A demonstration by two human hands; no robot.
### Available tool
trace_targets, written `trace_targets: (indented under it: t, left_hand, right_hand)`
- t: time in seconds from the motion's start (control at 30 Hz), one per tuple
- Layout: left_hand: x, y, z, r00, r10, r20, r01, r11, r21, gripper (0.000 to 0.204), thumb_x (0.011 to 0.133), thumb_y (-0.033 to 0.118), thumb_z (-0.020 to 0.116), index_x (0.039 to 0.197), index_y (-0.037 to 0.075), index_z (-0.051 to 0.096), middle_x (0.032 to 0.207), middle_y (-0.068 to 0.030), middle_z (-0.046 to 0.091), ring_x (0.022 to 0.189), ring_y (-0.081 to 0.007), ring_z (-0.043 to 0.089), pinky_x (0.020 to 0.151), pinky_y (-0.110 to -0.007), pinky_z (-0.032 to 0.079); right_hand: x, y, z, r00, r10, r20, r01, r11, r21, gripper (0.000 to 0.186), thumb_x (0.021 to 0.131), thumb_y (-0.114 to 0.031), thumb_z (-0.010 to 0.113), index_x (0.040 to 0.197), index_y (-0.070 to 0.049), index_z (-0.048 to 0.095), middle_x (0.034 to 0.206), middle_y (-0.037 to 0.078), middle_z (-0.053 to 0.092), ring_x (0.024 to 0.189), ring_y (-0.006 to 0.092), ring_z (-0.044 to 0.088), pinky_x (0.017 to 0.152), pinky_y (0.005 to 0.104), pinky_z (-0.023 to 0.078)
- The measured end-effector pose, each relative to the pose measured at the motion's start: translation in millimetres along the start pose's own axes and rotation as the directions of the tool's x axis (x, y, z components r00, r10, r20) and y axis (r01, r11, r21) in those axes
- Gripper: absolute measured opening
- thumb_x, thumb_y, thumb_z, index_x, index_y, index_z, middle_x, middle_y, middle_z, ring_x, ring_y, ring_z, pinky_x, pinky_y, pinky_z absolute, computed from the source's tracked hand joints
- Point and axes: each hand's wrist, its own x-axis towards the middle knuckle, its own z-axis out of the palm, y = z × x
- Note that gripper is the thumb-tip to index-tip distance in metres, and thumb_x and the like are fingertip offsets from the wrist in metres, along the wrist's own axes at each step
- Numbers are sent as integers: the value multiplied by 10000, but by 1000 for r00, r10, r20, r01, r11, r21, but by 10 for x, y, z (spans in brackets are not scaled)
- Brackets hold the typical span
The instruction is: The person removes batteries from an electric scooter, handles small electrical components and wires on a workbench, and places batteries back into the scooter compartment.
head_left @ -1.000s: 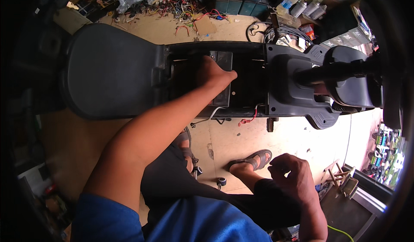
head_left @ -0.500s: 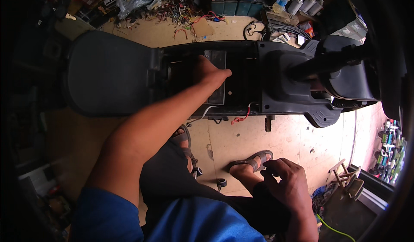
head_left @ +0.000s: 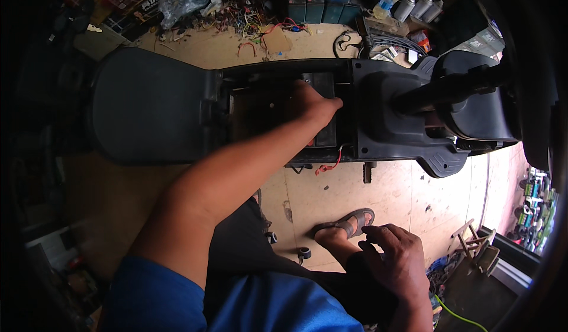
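A black electric scooter lies crosswise before me, its footboard bay [head_left: 254, 119] uncovered. Within that bay, toward the right end, sits a dark rectangular battery [head_left: 327, 135] with a bit of red at its near edge. My left hand [head_left: 316, 104] is closed over the top of the battery, thumb toward the right; the other fingers are mostly hidden in shadow. Over my lap at the lower right hovers my right hand [head_left: 395, 258], with fingers loosely bent, thumb apart and nothing visible in it. A red wire [head_left: 331, 167] hangs over the bay's near edge.
The black seat [head_left: 151, 104] is at the left, and the black front panel [head_left: 384, 107] with the steering column at the right. Loose wires [head_left: 248, 21], several dark green batteries [head_left: 322, 11], a bottle [head_left: 387, 1] and cans lie beyond. A small wooden stool [head_left: 473, 240] stands lower right.
My left hand and the battery have shifted right along the bay, uncovering more of its left part. The white wire at the near edge is no longer visible. My right hand has barely moved.
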Motion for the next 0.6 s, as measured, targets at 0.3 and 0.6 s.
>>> trace_targets:
  t: [0.3,0.6]
  left_hand:
    - [84,-113,73,994,105,-21,-107,992,-70,905,672,437,945,1291,-49,498,1240,-225,664,1145,-342,672,990,-435,547]
    - [471,-775,-97,773,162,613,199,856,-477,989,770,664,823,1476,31,540,1502,-158,557,1346,-265,545,1146,-395,397]
  right_hand:
    - [89,-55,-67,1000,-14,-25,15,1000,24,246,794,-23,767,1035,-25,720,889,109,733,790,301,728,693,378,585]
    - [18,177,-12,1000,15,28,-16,999,32,244,826,-59,755,1067,-44,715,947,110,727,834,306,725,737,383,593]
